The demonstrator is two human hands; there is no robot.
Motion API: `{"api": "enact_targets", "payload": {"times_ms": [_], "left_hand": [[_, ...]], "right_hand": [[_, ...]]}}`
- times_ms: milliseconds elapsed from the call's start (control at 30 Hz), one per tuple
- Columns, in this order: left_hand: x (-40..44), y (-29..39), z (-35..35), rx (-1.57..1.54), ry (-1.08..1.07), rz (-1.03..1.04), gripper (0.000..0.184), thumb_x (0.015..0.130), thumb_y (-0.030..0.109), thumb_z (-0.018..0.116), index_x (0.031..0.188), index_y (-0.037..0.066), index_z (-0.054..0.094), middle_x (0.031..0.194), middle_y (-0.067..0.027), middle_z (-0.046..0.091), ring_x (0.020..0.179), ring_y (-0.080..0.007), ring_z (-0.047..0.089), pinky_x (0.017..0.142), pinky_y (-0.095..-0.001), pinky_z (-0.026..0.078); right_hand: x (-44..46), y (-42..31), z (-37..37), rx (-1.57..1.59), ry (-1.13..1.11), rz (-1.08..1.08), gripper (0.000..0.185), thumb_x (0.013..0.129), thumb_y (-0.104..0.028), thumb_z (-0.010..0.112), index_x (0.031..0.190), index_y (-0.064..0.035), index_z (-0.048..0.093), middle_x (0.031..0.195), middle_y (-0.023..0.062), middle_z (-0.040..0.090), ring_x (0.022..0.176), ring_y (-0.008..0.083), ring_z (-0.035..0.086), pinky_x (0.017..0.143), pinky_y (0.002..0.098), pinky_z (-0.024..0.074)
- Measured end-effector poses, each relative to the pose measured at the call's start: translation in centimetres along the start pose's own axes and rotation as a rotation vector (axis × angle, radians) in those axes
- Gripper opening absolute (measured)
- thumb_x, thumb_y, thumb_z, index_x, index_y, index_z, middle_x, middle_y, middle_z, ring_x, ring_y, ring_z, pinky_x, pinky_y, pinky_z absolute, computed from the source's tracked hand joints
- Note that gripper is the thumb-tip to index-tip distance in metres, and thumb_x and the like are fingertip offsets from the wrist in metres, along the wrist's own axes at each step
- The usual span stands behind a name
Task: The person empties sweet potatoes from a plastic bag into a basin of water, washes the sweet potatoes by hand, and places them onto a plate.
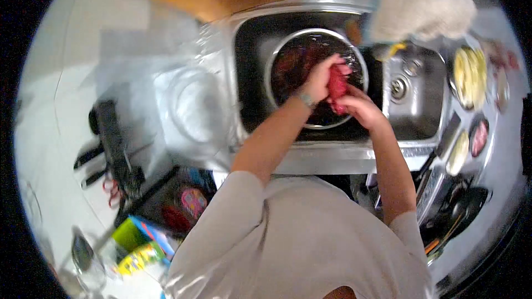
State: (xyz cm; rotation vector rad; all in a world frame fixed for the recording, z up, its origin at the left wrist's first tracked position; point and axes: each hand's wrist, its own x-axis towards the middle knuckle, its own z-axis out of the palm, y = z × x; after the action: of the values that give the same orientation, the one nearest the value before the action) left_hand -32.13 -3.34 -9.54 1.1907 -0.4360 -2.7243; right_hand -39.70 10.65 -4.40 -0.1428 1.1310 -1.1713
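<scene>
Over a round metal bowl [268, 80] of dark, reddish water in the larger sink basin, both hands grip a piece of raw red meat [337, 84]. My left hand [320, 80], with a band at the wrist, is closed around its left and upper side. Lower and to the right, my right hand [363, 109] has its fingers closed on the lower end. Part of the meat is hidden by the fingers. Dark shapes in the bowl are too blurred to name.
A smaller steel basin [415, 108] with a drain adjoins on the right. A pale cloth [424, 12] is at the back. Dishes of yellowish food [470, 77] and pink meat [479, 137] stand right. A knife block [113, 138] and red scissors [111, 192] lie left.
</scene>
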Motion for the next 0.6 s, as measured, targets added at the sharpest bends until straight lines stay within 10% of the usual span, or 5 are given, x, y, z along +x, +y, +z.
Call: {"api": "enact_targets", "payload": {"times_ms": [67, 333, 467, 600], "left_hand": [[2.3, -1.4, -1.8, 0.152, -0.216, 0.134, 0.025, 0.092, 0.03, 0.06, 0.093, 0.004, 0.059, 0.09, -0.0118, 0.068, 0.082, -0.0236, 0.066, 0.076, -0.0383, 0.053], [-7.2, -0.2, 5.6, 0.576, 0.136, 0.85, 0.039, 0.094, 0.03, 0.063, 0.119, 0.002, 0.053, 0.106, -0.0087, 0.064, 0.099, -0.0191, 0.06, 0.088, -0.0304, 0.047], [-7.1, -2.7, 1.9, 0.424, 0.084, 0.323, 0.053, 0.091, 0.03, 0.066, 0.13, 0.0, 0.046, 0.12, -0.0105, 0.059, 0.107, -0.0192, 0.057, 0.095, -0.0348, 0.044], [-9.2, -2.2, 2.0, 0.276, -0.032, 0.494, 0.051, 0.092, 0.034, 0.065, 0.128, 0.002, 0.05, 0.12, -0.0093, 0.059, 0.107, -0.0187, 0.056, 0.096, -0.033, 0.043]], "right_hand": [[-0.4, 0.8, 0.5, 0.116, 0.072, 0.018, 0.054, 0.081, -0.017, 0.068, 0.13, -0.0012, 0.048, 0.11, 0.0104, 0.065, 0.094, 0.0207, 0.064, 0.086, 0.0337, 0.0507], [-1.6, -1.9, 4.4, -0.508, 0.441, -0.56, 0.04, 0.089, -0.015, 0.065, 0.123, 0.0029, 0.054, 0.113, 0.0134, 0.063, 0.103, 0.0214, 0.061, 0.09, 0.0341, 0.0474], [3.1, 0.5, -0.8, -1.26, 0.557, -0.338, 0.041, 0.082, -0.019, 0.063, 0.119, 0.0001, 0.059, 0.117, 0.024, 0.06, 0.11, 0.0412, 0.057, 0.099, 0.0456, 0.0432], [-0.8, -1.6, 6.3, -1.391, 0.656, -0.759, 0.059, 0.076, -0.02, 0.07, 0.127, 0.0038, 0.051, 0.132, 0.0297, 0.047, 0.128, 0.0462, 0.04, 0.111, 0.0489, 0.0308]]}}
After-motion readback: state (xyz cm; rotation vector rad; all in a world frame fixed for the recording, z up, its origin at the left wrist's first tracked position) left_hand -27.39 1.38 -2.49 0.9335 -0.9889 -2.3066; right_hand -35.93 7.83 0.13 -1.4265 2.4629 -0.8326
